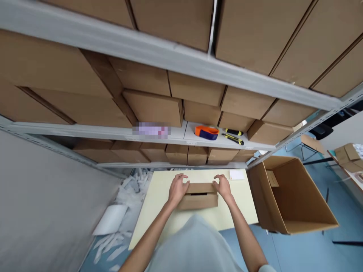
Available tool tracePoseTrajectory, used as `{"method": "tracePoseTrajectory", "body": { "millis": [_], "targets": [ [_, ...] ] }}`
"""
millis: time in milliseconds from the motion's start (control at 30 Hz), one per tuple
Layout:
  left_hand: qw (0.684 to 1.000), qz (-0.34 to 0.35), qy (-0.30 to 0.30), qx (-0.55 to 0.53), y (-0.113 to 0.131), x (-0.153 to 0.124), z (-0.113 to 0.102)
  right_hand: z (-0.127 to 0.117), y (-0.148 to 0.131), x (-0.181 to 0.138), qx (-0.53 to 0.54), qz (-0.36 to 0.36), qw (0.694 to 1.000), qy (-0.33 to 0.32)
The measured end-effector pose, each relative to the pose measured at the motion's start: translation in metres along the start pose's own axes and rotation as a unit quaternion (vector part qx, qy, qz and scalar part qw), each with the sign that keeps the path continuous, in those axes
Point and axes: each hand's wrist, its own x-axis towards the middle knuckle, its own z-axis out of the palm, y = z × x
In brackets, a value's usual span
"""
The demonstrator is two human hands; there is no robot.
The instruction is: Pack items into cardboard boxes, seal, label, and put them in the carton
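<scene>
A small brown cardboard box lies on the pale yellow tabletop in front of me. Its lid panel is raised along the far side, and a dark narrow gap shows beneath it. My left hand is at the left end of this panel, the thumb against its corner. At the right end, my right hand touches the panel with its thumb. On both hands the fingers are curved, with a visible gap between index finger and thumb.
A white card or paper stack lies at the table's far right. A large open carton stands right of the table. Shelves ahead hold brown boxes, an orange-and-blue tape roll and yellow-black cutters. White packing scraps lie left.
</scene>
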Motion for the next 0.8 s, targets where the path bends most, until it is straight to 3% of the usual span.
{"method": "tracePoseTrajectory", "body": {
  "millis": [133,300,367,467,600,800],
  "targets": [
    [0.996,0.067,0.056,-0.033,0.037,0.051,-0.017,-0.034,-0.034,0.054,0.0,-0.095,0.992,0.082],
    [0.981,0.156,0.103,-0.047,0.104,0.11,-0.051,-0.086,-0.098,0.109,-0.034,-0.218,0.959,0.178],
    [0.975,0.183,0.119,-0.045,0.129,0.126,-0.063,-0.1,-0.122,0.126,-0.067,-0.238,0.95,0.192],
    [0.971,0.199,0.127,-0.031,0.155,0.142,-0.074,-0.107,-0.15,0.146,-0.128,-0.212,0.956,0.158],
    [0.97,0.205,0.125,-0.02,0.161,0.147,-0.073,-0.099,-0.168,0.16,-0.147,-0.191,0.962,0.128],
    [0.97,0.209,0.116,-0.034,0.146,0.134,-0.057,-0.095,-0.171,0.161,-0.129,-0.199,0.961,0.14]
  ]
}}
